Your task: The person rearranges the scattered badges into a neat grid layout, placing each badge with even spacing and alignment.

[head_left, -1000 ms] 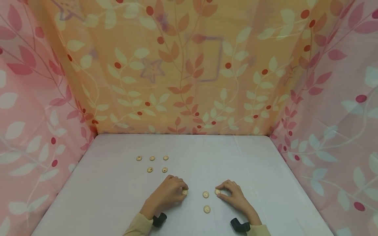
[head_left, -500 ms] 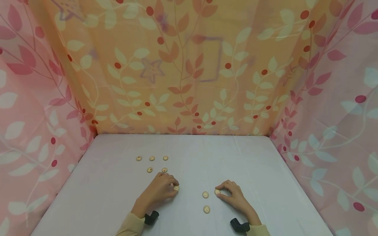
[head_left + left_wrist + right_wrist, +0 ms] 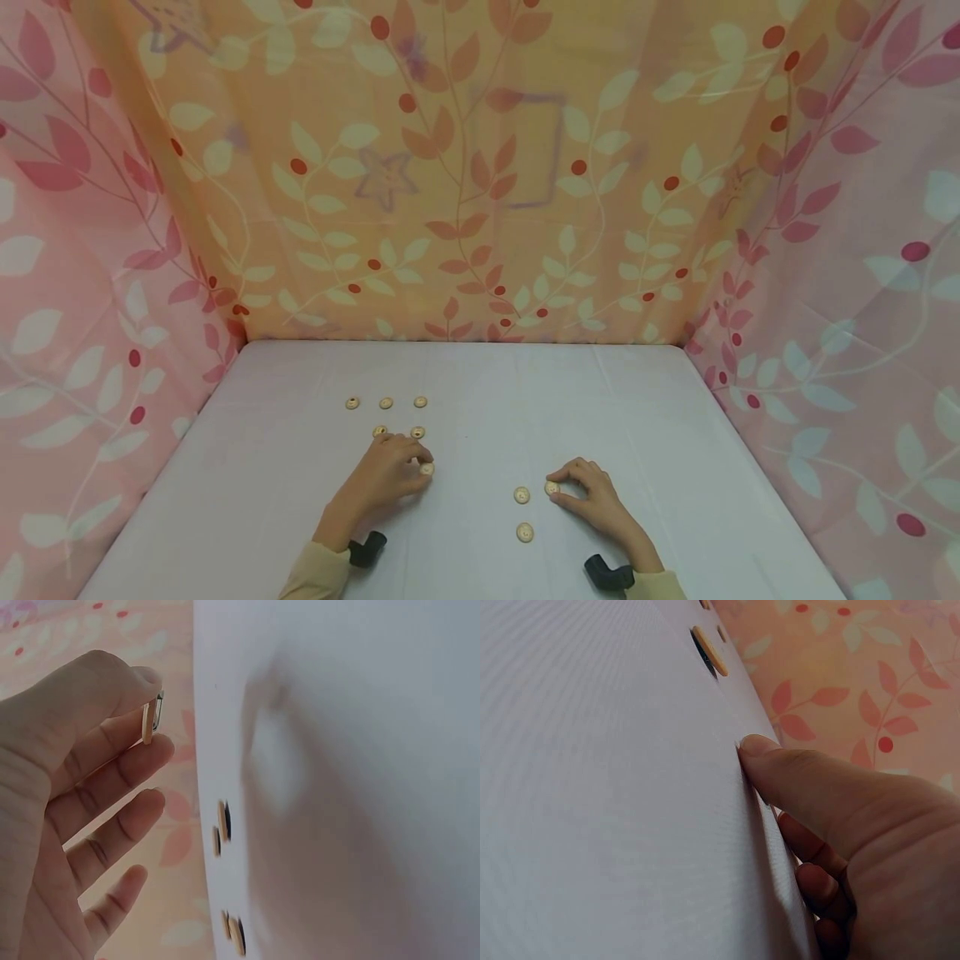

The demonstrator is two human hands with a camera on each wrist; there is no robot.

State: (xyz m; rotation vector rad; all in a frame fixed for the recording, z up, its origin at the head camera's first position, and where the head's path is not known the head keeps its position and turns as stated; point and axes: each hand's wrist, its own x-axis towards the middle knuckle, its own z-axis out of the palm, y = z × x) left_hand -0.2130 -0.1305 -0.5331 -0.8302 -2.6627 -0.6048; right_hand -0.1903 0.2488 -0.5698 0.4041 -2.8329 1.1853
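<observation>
My left hand [image 3: 384, 473] pinches a round wooden button [image 3: 427, 469] between thumb and fingers. In the left wrist view this button [image 3: 148, 724] is seen edge-on, lifted off the table, with a thin metallic piece on one face. My right hand [image 3: 596, 497] holds another button [image 3: 552, 487] by its edge at the table; the thumb mostly hides it in the right wrist view. Two loose buttons lie left of the right hand, an upper button [image 3: 522, 495] and a lower button [image 3: 525, 532]. Just beyond the left hand lies a button [image 3: 417, 432], with a partly covered button [image 3: 380, 431] beside it.
Farther back on the white table [image 3: 480, 375], a row holds a left button [image 3: 352, 403], a middle button [image 3: 386, 403] and a right button [image 3: 420, 402]. Patterned cloth [image 3: 465, 250] encloses the table's back and sides. Each wrist wears a black camera mount.
My left hand has moved left and slightly away with its button, from near the two loose buttons to just in front of the rear group. The right hand has stayed in place.
</observation>
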